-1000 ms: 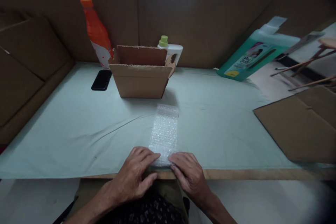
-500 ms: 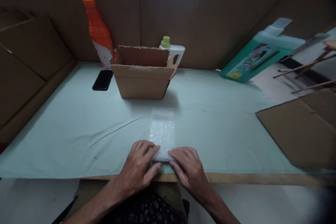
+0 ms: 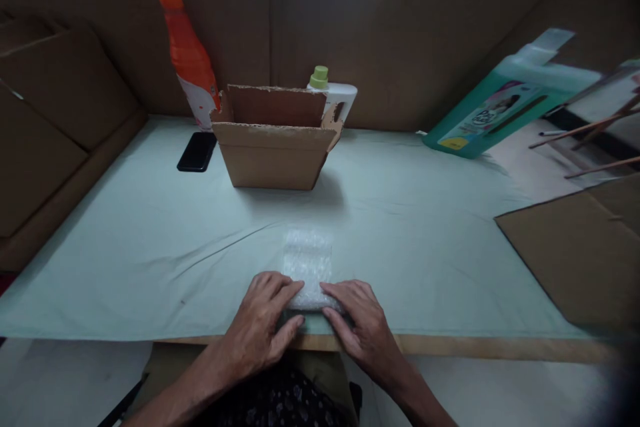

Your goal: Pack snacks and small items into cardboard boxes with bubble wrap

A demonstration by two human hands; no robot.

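A strip of clear bubble wrap [image 3: 309, 267] lies on the pale green cloth near the table's front edge, its near end rolled into a thick fold. At the left end of that roll, my left hand [image 3: 265, 313] presses with its fingers on top, the thumb lower and apart from them. My right hand [image 3: 360, 320] grips the right end between fingers and thumb. Whatever may be inside the roll is hidden. Beyond the strip stands an open cardboard box [image 3: 274, 159].
Behind the box are an orange bottle [image 3: 193, 60] and a white bottle with a green cap [image 3: 320, 79]. A black phone [image 3: 197, 152] lies left of it. A large green liquid bottle [image 3: 505, 103] leans at the back right. Cardboard panels [image 3: 580, 247] flank the cloth [image 3: 425, 247].
The flat part of the bubble wrap has become shorter, its far end drawn nearer to my hands, and the roll looks thicker. The view has shifted slightly.
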